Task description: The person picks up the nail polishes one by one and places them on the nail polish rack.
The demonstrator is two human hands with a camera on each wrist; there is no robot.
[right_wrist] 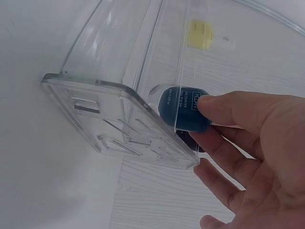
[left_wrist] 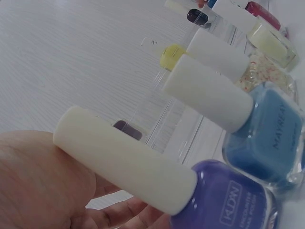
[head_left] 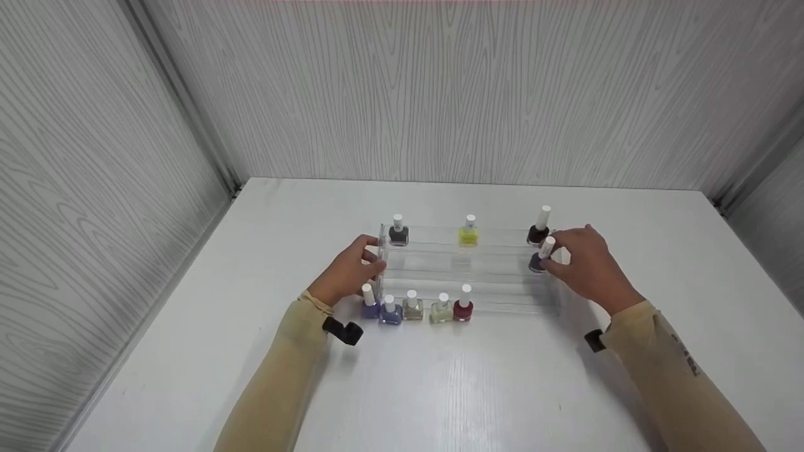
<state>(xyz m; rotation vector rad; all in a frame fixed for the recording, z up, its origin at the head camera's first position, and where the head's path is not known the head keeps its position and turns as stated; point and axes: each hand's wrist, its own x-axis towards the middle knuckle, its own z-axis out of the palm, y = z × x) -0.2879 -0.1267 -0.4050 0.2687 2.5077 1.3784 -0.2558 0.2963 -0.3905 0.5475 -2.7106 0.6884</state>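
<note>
A clear tiered display rack (head_left: 465, 274) stands on the table. At its right end my right hand (head_left: 581, 267) pinches a dark blue nail polish bottle (right_wrist: 183, 109) between thumb and fingers, over the second tier from the top. The bottle's white cap tilts to the right. My left hand (head_left: 347, 271) grips the rack's left side panel, the thumb around its edge; the white cap of a purple nail polish bottle (left_wrist: 224, 200) partly hides that hand in the left wrist view. On the top tier stand a dark grey bottle (head_left: 398, 235), a yellow bottle (head_left: 468, 236) and a dark bottle (head_left: 537, 235).
Along the rack's front left edge stand several more bottles: a blue one (head_left: 390, 315), a glittery one (head_left: 412, 309), a pale green one (head_left: 441, 311) and a red one (head_left: 463, 310). Wood-grain panels (head_left: 440, 94) enclose the white table (head_left: 465, 389) at the back and sides.
</note>
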